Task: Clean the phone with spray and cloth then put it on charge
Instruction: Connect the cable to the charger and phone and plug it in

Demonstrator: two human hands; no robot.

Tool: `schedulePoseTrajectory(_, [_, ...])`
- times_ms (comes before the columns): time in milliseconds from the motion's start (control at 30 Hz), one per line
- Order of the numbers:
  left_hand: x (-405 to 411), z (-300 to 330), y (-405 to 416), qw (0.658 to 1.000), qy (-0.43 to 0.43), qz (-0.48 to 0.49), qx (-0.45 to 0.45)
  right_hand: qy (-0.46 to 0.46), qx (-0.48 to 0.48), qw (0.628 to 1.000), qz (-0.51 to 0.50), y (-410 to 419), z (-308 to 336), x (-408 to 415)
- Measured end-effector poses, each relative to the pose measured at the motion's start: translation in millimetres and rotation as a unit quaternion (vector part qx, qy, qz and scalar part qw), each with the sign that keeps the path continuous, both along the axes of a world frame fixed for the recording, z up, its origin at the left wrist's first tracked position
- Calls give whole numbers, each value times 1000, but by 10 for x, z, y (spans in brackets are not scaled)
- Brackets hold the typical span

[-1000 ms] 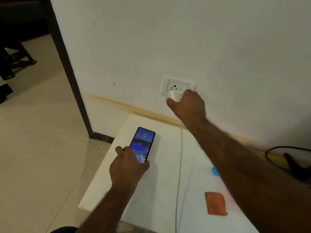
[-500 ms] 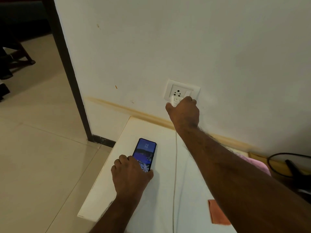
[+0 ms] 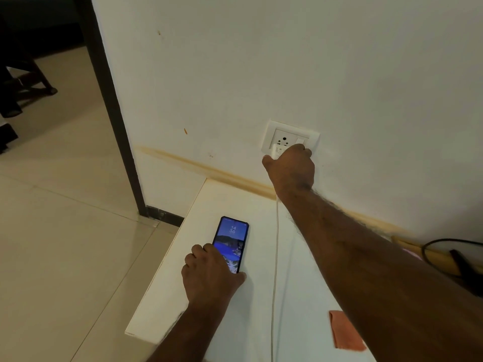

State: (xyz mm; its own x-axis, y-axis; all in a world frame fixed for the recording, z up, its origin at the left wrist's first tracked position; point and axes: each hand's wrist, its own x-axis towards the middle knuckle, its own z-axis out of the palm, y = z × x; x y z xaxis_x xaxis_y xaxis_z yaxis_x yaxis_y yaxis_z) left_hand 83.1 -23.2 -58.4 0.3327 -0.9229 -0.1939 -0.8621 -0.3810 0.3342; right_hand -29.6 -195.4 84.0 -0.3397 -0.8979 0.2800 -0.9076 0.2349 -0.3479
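Note:
A dark phone [image 3: 232,237] with a lit blue screen lies flat on the white table [image 3: 183,270]. My left hand [image 3: 210,275] rests on its near end, fingers curled over the edge. My right hand [image 3: 291,168] grips a white charger plug [image 3: 277,150] pressed against the white wall socket [image 3: 288,137]. A white cable [image 3: 275,257] hangs from the plug down across the table. An orange cloth [image 3: 345,333] lies near the table's front, partly hidden by my right forearm. No spray bottle is in view.
The wall rises right behind the table. Beige tiled floor [image 3: 65,231] lies to the left, past a dark door frame [image 3: 112,113]. A black cable loop [image 3: 444,246] and a dark object sit at the far right. Chair legs [image 3: 31,82] stand at the upper left.
My right hand has pushed the charger plug down and in against the socket. My left hand has lowered the phone flat onto the table and stays on it.

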Motion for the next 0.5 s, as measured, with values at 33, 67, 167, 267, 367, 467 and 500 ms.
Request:
schedulePoseTrajectory(33, [0, 1, 0, 1000, 1, 2, 0, -4, 0, 1000, 0, -17, 8, 3])
schedulePoseTrajectory(67, [3, 1, 1, 1000, 4, 5, 0, -9, 1, 1000, -2, -38, 23, 6])
schedulePoseTrajectory(167, [7, 8, -4, 1000, 9, 11, 0, -16, 6, 1000, -6, -113, 88, 7])
schedulePoseTrajectory(267, [14, 4, -12, 1000, 11, 11, 9, -29, 10, 999, -9, -157, 89, 21])
schedulePoseTrajectory(367, [16, 1, -7, 1000, 12, 14, 14, -29, 13, 999, -14, -173, 64, 26])
schedulePoseTrajectory(467, [21, 6, 3, 1000, 15, 13, 20, -26, 13, 1000, -14, -207, 105, 13])
schedulePoseTrajectory(500, [23, 11, 3, 1000, 15, 12, 20, -22, 10, 1000, -9, -221, 118, 11])
